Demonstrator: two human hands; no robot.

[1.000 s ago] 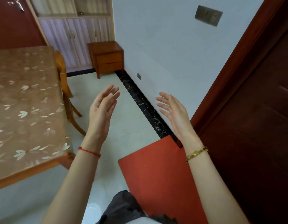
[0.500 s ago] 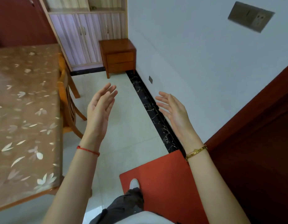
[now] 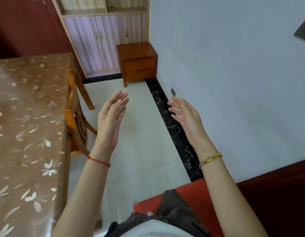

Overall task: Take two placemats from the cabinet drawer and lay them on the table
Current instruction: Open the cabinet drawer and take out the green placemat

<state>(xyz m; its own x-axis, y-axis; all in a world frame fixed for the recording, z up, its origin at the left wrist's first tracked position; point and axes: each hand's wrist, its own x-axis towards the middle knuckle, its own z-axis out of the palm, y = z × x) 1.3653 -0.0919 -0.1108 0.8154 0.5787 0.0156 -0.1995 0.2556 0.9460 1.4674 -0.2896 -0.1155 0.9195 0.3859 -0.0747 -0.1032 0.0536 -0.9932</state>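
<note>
A small orange-brown wooden cabinet [image 3: 137,61] with two shut drawers stands against the far wall, beside the white right wall. My left hand [image 3: 111,118] and my right hand [image 3: 186,117] are raised in front of me, palms facing each other, fingers apart, both empty. They hover over the pale floor, well short of the cabinet. The table [image 3: 26,127] with a brown flowered cover fills the left side. No placemats are in sight.
A wooden chair [image 3: 76,124] is tucked against the table's right edge. A tall pale cupboard [image 3: 100,40] stands left of the small cabinet. A red floor mat [image 3: 198,194] lies by my feet, next to a dark red door [image 3: 281,194]. A black strip runs along the wall.
The view has swung left and forward, so the cabinet and cupboard look nearer and the red door and mat have slid out toward the lower right. Both hands keep their raised, empty pose.
</note>
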